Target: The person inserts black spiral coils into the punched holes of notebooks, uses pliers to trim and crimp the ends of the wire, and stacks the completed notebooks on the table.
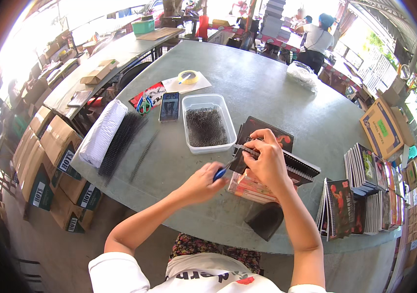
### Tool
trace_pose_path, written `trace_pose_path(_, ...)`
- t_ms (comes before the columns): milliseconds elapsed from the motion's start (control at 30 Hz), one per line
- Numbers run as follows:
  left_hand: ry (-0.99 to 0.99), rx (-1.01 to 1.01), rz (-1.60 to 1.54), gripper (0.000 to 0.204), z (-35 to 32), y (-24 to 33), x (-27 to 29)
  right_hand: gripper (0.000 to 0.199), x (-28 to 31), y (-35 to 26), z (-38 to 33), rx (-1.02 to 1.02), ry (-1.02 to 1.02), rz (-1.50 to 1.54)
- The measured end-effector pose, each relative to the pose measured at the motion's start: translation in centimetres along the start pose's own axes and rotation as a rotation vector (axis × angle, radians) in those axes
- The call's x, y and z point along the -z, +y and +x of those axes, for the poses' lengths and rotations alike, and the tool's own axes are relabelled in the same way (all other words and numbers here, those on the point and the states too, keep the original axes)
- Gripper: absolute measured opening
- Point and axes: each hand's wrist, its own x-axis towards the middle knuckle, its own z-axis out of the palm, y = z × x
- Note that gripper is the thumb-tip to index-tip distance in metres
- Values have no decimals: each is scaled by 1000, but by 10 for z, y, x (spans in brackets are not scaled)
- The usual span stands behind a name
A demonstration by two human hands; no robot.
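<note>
My left hand (pixel 202 182) is closed around a blue-handled hand tool, probably pliers (pixel 219 174), its tip pointing toward the notebook's spine. With bent fingers, my right hand (pixel 269 158) grips the spine end of a dark spiral notebook (pixel 302 167) with black coil binding. Beneath it sits a stack of notebooks with orange and white edges (pixel 253 187). Another dark-covered notebook (pixel 279 133) lies just behind. Left of these stands a clear plastic tub (pixel 187 128) full of small black coil pieces (pixel 208 128). The tool's jaws are too small to make out.
Black binding coils (pixel 123 141) lie beside a white wrapped roll (pixel 103 133) at left. Scissors (pixel 144 104), a phone (pixel 169 107) and a tape roll (pixel 188 77) are farther back. Finished-looking spiral notebooks (pixel 340 207) stand right; a dark block (pixel 265 219) is near the front edge.
</note>
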Motion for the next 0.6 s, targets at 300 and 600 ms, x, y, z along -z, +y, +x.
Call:
trace_pose_path(300, 390, -191, -50, 32, 0, -3, 3, 23, -16, -15, -26, 308, 26, -62)
trace_pose_path(600, 397, -268, -164, 12, 65, 5, 41, 24, 24, -5, -55, 298, 22, -379)
